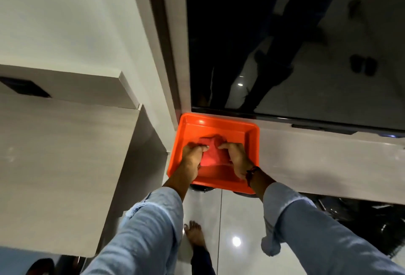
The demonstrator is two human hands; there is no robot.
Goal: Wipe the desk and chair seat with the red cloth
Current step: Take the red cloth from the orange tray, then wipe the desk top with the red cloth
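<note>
Both hands are down inside a shallow orange rectangular plastic tray (252,134) that sits at the corner of the pale wood-grain bench (317,158), with its near edge hanging out past the bench front over the glossy white tiled floor (230,220). In the tray lies the crumpled red cloth (211,154), and each hand closes on it from one side: the left hand (192,156) has its fingers curled and pressed into the left edge of the cloth, and the right hand (236,158) pinches the right edge between thumb and fingers. Whether the cloth is wet cannot be told from this view. The main risk, as I judge it, is the tray itself: because part of it overhangs the bench, a downward press or a sharp pull on the cloth could tip it or drag it off the edge onto the floor, close to the bare foot (195,234) below. If there is water in the tray, that would also spill across the smooth tiles and make them slippery. A second risk is lifting the cloth still bunched, so that it wipes poorly or drips on the bench and on the light blue sleeves (153,231). The dark glossy panel (285,44) stands just behind the tray, and a hasty lift could knock it.
</note>
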